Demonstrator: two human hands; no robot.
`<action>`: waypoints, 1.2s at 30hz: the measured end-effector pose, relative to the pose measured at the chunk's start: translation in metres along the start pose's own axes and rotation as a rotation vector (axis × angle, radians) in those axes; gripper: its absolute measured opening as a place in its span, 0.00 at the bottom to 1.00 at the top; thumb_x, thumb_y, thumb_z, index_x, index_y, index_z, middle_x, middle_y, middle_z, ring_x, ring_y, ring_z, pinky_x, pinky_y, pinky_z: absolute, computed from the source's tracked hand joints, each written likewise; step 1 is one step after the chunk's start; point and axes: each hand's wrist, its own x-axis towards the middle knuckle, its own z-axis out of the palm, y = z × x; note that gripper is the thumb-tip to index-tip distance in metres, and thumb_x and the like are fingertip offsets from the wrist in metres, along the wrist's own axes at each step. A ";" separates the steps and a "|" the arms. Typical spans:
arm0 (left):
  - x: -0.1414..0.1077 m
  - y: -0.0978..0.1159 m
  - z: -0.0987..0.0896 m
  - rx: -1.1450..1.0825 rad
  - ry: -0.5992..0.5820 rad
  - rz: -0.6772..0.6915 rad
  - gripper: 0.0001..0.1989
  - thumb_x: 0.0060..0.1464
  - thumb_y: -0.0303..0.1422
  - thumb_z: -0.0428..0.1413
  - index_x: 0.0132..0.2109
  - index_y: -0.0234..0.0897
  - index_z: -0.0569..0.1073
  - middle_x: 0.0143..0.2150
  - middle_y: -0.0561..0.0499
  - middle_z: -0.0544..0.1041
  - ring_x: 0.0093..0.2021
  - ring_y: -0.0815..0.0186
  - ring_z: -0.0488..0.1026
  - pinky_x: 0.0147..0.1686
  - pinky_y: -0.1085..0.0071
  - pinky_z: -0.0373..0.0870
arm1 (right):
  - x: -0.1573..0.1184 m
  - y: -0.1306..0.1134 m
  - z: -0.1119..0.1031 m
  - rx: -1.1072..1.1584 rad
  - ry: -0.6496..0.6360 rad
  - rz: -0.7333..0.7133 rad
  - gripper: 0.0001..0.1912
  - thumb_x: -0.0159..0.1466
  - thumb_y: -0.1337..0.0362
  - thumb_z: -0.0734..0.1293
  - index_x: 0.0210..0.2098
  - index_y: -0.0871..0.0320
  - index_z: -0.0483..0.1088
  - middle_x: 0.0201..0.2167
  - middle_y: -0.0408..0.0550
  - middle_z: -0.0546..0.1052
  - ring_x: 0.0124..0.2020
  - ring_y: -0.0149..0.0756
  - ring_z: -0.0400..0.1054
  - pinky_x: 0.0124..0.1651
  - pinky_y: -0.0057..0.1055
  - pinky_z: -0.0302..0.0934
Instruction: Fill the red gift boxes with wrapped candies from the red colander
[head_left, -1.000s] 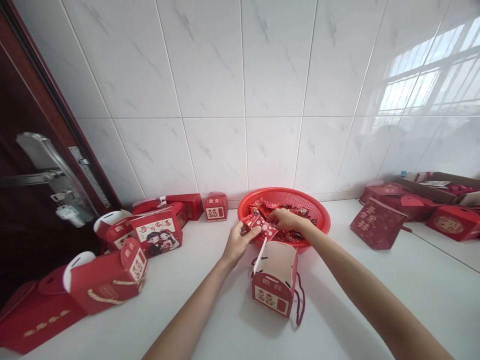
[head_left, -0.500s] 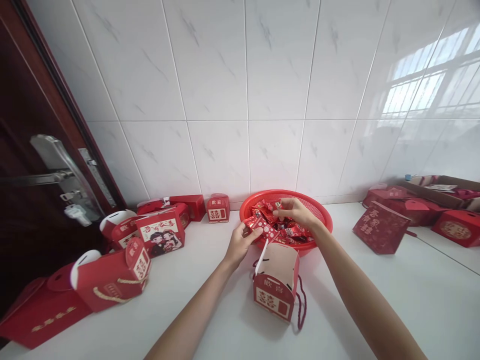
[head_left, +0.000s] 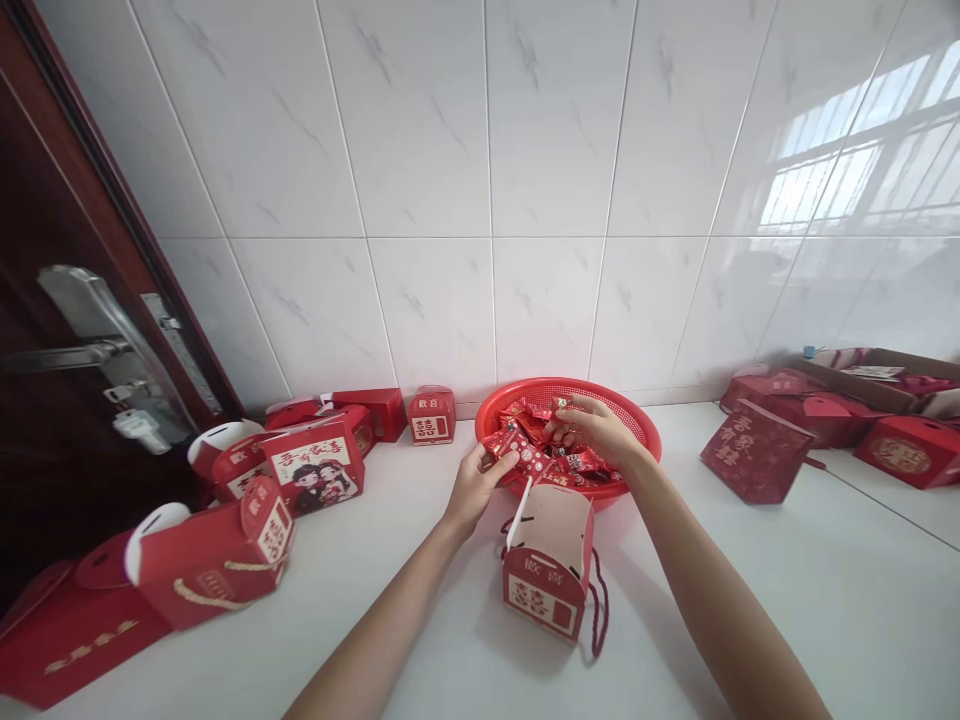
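Observation:
A red plastic basket (head_left: 643, 420) full of red-wrapped candies (head_left: 581, 460) stands near the wall. My left hand (head_left: 474, 485) is closed on a few wrapped candies (head_left: 529, 460) at the basket's front left rim; one wrapper has white dots. Over the basket, my right hand (head_left: 600, 428) has its fingers curled, with a small wrapped candy (head_left: 559, 404) at its fingertips. Just in front of the basket sits a red and beige gift box (head_left: 546, 590), its top flaps raised and a dark red cord handle (head_left: 600, 610) hanging at its right side. The box's inside is hidden.
Several red gift boxes stand at the left, among them one with a cartoon couple (head_left: 319, 470) and one with rope handles (head_left: 214, 560). A small box (head_left: 433, 416) is by the tiled wall. At the right are a dark red bag (head_left: 756, 452) and an open carton (head_left: 862, 372).
My right hand's fingers have shifted slightly among the candies in the basket. My left hand keeps its hold. The whole view has moved a little.

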 end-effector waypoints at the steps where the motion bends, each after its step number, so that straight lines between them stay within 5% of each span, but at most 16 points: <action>1: 0.000 0.000 0.000 -0.002 0.001 -0.002 0.26 0.38 0.47 0.71 0.41 0.35 0.78 0.42 0.44 0.84 0.40 0.57 0.80 0.41 0.62 0.77 | 0.002 0.001 -0.002 0.007 0.046 0.019 0.13 0.55 0.56 0.72 0.30 0.57 0.68 0.32 0.50 0.80 0.31 0.38 0.74 0.30 0.31 0.66; 8: 0.002 0.000 -0.001 -0.018 0.010 -0.005 0.27 0.37 0.47 0.72 0.41 0.35 0.78 0.42 0.45 0.84 0.41 0.57 0.80 0.44 0.62 0.77 | 0.008 0.008 -0.015 -0.080 0.216 0.086 0.10 0.56 0.57 0.70 0.30 0.57 0.69 0.31 0.51 0.80 0.23 0.33 0.70 0.22 0.29 0.62; 17: 0.002 0.001 -0.001 -0.030 0.011 -0.002 0.26 0.37 0.45 0.72 0.41 0.35 0.78 0.41 0.45 0.84 0.40 0.57 0.81 0.45 0.60 0.77 | 0.023 0.008 -0.016 -0.608 0.053 0.276 0.09 0.61 0.66 0.71 0.26 0.62 0.73 0.28 0.49 0.79 0.28 0.34 0.73 0.32 0.30 0.70; 24: 0.003 -0.001 -0.003 -0.031 0.000 0.001 0.25 0.38 0.45 0.72 0.41 0.35 0.78 0.41 0.46 0.84 0.40 0.58 0.81 0.45 0.62 0.76 | 0.039 0.004 0.003 -1.142 -0.115 0.440 0.15 0.69 0.58 0.67 0.52 0.60 0.71 0.49 0.51 0.75 0.46 0.40 0.73 0.47 0.41 0.71; 29: 0.004 -0.002 -0.002 -0.031 0.001 0.004 0.25 0.38 0.44 0.72 0.41 0.35 0.78 0.41 0.46 0.84 0.40 0.59 0.81 0.46 0.61 0.76 | 0.035 0.006 0.018 -1.383 -0.156 0.409 0.18 0.69 0.58 0.67 0.56 0.59 0.69 0.55 0.54 0.72 0.52 0.43 0.70 0.53 0.47 0.68; 36: 0.002 -0.001 -0.001 -0.043 0.001 0.003 0.25 0.37 0.45 0.72 0.40 0.35 0.78 0.40 0.46 0.84 0.39 0.58 0.81 0.46 0.61 0.76 | 0.029 0.002 0.012 -1.486 -0.223 0.344 0.19 0.69 0.57 0.66 0.56 0.58 0.69 0.55 0.54 0.72 0.51 0.43 0.70 0.52 0.46 0.69</action>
